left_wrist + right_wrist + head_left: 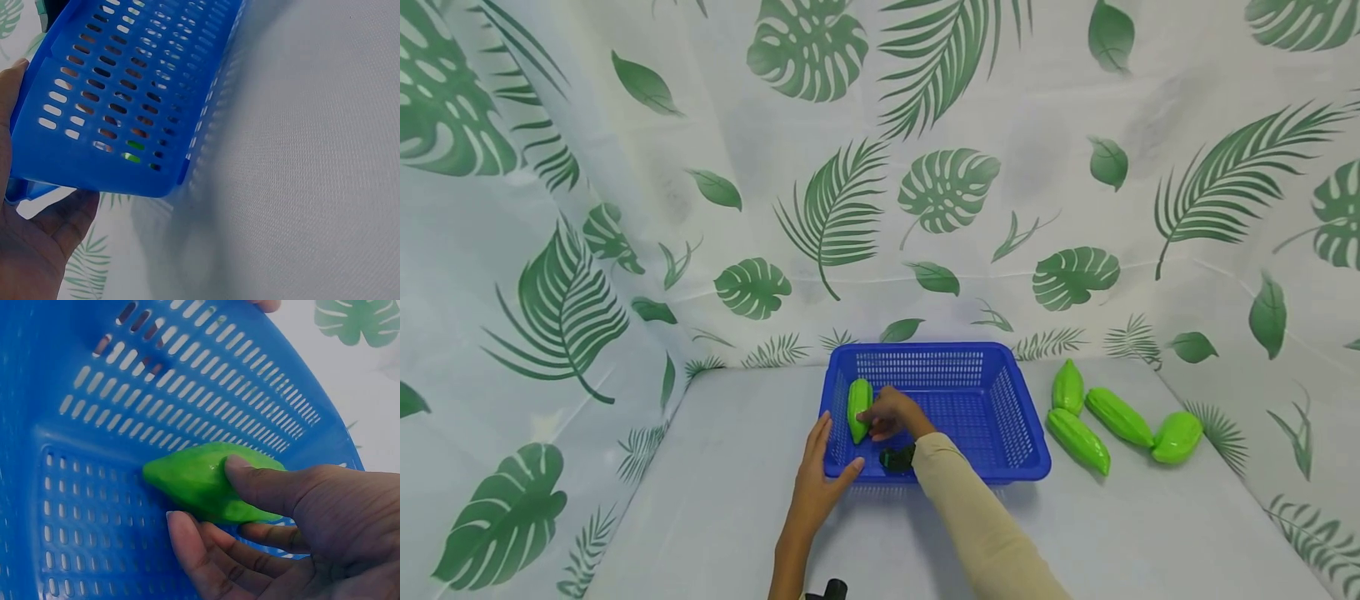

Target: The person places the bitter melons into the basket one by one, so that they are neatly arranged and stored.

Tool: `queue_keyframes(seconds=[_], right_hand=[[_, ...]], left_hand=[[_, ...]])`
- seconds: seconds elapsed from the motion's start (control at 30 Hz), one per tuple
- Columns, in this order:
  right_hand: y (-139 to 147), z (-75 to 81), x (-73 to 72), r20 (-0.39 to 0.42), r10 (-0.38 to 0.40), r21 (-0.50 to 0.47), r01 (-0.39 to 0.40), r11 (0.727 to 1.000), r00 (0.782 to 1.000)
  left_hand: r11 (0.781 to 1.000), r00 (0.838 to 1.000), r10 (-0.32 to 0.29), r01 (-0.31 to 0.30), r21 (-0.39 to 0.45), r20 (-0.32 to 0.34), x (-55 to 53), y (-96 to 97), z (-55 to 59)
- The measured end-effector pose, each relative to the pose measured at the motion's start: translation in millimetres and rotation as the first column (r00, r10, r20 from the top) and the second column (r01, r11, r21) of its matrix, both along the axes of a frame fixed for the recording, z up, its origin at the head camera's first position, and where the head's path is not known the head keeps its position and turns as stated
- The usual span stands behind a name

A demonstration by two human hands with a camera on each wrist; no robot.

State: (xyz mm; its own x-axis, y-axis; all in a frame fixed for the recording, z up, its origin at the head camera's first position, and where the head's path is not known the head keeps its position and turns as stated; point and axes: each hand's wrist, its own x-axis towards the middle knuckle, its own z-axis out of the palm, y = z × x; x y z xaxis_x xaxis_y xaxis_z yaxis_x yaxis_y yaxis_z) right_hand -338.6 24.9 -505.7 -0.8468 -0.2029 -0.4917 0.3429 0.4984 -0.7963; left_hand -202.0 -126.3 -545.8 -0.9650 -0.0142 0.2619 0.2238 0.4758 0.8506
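A blue plastic basket (940, 481) with slotted walls stands on the white-covered table. In its left end lies a bright green, ridged toy fruit (859, 408) with pointed tips. My right hand (895, 414) reaches down into the basket and grips this fruit, thumb on its upper face and fingers along the other side in the right wrist view. At the basket's near left corner, my left hand (820, 483) holds the rim; its thumb lies over the near edge and its fingers go along the left side. Through the slots in the left wrist view, bits of green show.
Right of the basket lie several more green toy fruits: one upright-pointing (1067, 388), two long ones (1078, 439) and a rounder one (1177, 437). A leaf-printed white sheet (865, 125) hangs behind the table and along both sides.
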Motion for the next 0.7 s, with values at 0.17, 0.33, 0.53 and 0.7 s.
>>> queue_keyframes(seconds=[0.17, 0.33, 0.53, 0.7], right_hand=[[-0.4, 2.4, 2.5, -0.012, -0.001, 0.006, 0.001, 1.0, 1.0], [0.6, 1.2, 0.8, 0.013, 0.011, 0.001, -0.011, 1.0, 1.0], [0.6, -1.2, -2.2, 0.052, 0.014, -0.001, -0.014, 1.0, 0.999], [1.4, -0.5, -0.1, 0.051, 0.02, 0.008, -0.021, 1.0, 0.998]], left_hand=[[1.0, 1.0, 0.001, -0.001, -0.004, 0.005, 0.0, 0.0, 0.0], [1.0, 1.0, 0.005, -0.005, -0.015, 0.0, -0.8, -0.5, 0.1], [1.0, 1.0, 0.005, -0.005, -0.018, 0.0, -1.3, -0.8, 0.7], [1.0, 1.0, 0.004, -0.004, -0.014, 0.009, 0.0, 0.0, 1.9]])
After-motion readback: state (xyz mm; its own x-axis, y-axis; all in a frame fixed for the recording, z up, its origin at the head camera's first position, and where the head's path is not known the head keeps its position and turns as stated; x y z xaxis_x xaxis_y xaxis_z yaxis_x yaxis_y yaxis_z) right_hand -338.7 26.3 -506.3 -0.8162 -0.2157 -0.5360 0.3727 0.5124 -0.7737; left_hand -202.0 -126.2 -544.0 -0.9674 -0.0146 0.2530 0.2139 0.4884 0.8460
